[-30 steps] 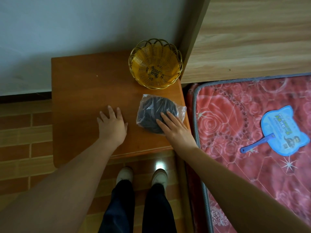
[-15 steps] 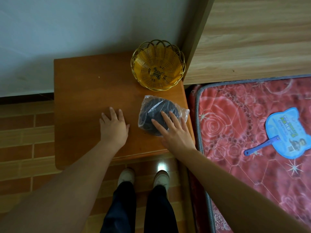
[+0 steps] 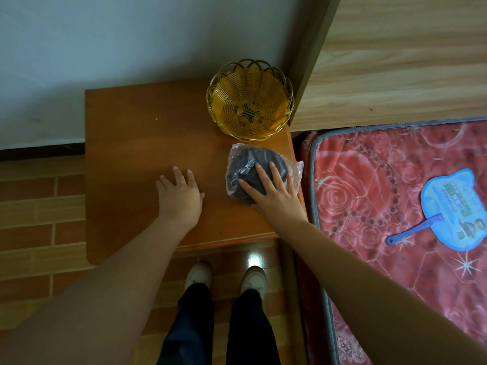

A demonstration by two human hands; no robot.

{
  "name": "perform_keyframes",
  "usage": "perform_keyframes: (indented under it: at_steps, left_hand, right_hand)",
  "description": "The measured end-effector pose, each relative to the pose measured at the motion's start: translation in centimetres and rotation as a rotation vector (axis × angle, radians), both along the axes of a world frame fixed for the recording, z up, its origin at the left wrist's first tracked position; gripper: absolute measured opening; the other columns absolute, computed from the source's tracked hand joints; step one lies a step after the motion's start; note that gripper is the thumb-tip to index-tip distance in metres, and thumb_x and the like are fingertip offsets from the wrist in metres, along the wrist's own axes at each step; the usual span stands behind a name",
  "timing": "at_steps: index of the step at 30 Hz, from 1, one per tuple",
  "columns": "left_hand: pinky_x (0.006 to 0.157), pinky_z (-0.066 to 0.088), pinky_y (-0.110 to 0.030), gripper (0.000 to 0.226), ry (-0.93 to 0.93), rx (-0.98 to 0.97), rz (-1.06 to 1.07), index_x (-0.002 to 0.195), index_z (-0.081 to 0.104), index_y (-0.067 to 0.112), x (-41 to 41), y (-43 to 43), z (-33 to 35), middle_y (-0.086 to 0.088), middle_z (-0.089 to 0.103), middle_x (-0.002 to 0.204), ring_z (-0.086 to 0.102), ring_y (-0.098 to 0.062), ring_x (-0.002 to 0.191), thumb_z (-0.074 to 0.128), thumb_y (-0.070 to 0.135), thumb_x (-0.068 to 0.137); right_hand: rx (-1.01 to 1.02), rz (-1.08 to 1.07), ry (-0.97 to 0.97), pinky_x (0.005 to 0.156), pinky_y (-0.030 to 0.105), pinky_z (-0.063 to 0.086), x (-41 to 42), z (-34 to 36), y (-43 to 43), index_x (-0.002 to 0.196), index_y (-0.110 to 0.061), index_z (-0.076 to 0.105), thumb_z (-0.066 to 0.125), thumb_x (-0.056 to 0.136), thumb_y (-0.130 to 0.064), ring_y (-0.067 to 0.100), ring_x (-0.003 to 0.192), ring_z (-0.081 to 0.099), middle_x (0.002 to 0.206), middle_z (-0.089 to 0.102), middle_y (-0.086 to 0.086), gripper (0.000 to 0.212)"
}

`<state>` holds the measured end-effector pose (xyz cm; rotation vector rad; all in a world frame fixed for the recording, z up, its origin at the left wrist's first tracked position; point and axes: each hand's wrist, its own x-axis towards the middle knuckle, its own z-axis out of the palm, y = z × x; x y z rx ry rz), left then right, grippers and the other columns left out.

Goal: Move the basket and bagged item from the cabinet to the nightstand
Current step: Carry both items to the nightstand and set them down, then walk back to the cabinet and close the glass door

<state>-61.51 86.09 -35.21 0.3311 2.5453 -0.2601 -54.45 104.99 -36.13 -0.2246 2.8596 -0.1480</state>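
Empty yellow basket (image 3: 250, 101) upright behind dark bagged item (image 3: 246, 164) on nightstand (image 3: 147, 143).

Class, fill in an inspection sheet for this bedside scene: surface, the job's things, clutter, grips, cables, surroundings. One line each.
Surface: wooden nightstand, top mostly bare.
Job's things: yellow basket upright and empty at the back right corner; bagged item, a dark bundle in clear plastic, lying in front of it near the right edge.
Clutter: nothing seen on the nightstand.
Grips: left hand flat on the wood, holding nothing; right hand with fingers spread on the bagged item, not closed round it.
Cables: nothing seen.
Surroundings: red patterned mattress to the right with a blue fan on it; brick-pattern floor; pale wall behind.
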Motion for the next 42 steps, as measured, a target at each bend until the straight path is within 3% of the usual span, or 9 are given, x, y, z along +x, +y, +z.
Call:
perform_keyframes:
  at_steps: [4,8,16,25,33,38,42]
  left_hand:
    - [0.109,0.018,-0.052,0.059,0.002,0.007,0.008,0.142,0.008,0.006,0.2,0.0,0.1,-0.026,0.007,0.15,0.017,-0.049,0.132,0.027,0.038,0.096]
    - [0.109,0.019,-0.051,0.059,0.006,0.012,0.009,0.142,0.008,0.006,0.1,0.0,0.0,-0.025,0.008,0.15,0.018,-0.048,0.132,0.028,0.038,0.096]
    - [0.109,0.021,-0.049,0.061,0.004,0.058,0.042,0.142,0.009,0.011,0.2,-0.4,0.1,-0.022,0.007,0.151,0.016,-0.045,0.134,0.033,0.041,0.095]
    - [0.111,0.021,-0.049,0.057,0.027,0.305,0.109,0.14,0.023,0.015,-0.4,-0.5,3.2,-0.017,0.026,0.147,0.021,-0.033,0.135,0.042,0.04,0.092]
    - [0.102,0.033,-0.039,0.047,0.218,0.731,0.185,0.133,0.039,0.014,-0.6,-0.3,12.0,-0.012,0.043,0.138,0.036,-0.025,0.128,0.051,0.029,0.09]
    - [0.1,0.032,-0.035,0.045,0.406,0.805,0.226,0.132,0.041,0.013,-0.6,-4.1,21.1,-0.01,0.044,0.137,0.037,-0.023,0.127,0.05,0.028,0.091]
    - [0.101,0.031,-0.035,0.043,0.579,0.856,0.24,0.129,0.044,0.013,0.3,-9.0,30.1,-0.01,0.047,0.134,0.039,-0.024,0.125,0.052,0.027,0.09]
  right_hand:
    - [0.035,-0.01,-0.005,0.109,0.059,0.012,-0.1,0.0,0.3,0.143,-0.033,0.016,0.062,0.085,-0.024,0.042,0.139,0.006,0.154,0.013,0.017,0.074]
    - [0.024,0.005,-0.02,0.112,0.053,0.005,-0.1,0.2,0.8,0.145,-0.032,0.008,0.052,0.091,-0.019,0.037,0.141,-0.005,0.155,0.002,0.015,0.071]
    - [-0.06,-0.038,0.112,0.103,0.056,0.03,0.5,0.2,0.4,0.127,-0.012,0.051,0.072,0.073,-0.003,0.044,0.129,0.035,0.135,0.046,0.024,0.059]
    - [-0.19,-0.072,0.217,0.094,0.057,0.041,0.6,3.2,1.0,0.117,-0.004,0.058,0.068,0.07,0.007,0.043,0.119,0.049,0.123,0.059,0.021,0.049]
    - [-0.232,-0.038,0.268,0.1,0.052,0.041,-1.4,11.8,0.9,0.122,-0.003,0.054,0.059,0.079,0.002,0.038,0.121,0.048,0.125,0.058,0.019,0.044]
    - [-0.219,0.035,0.328,0.108,0.048,0.031,-3.0,20.7,-0.4,0.134,-0.008,0.042,0.054,0.088,-0.007,0.035,0.129,0.039,0.137,0.047,0.017,0.048]
    - [-0.233,0.141,0.441,0.104,0.049,0.036,-4.2,29.1,-2.5,0.135,-0.007,0.039,0.05,0.089,-0.013,0.036,0.127,0.041,0.137,0.047,0.017,0.048]
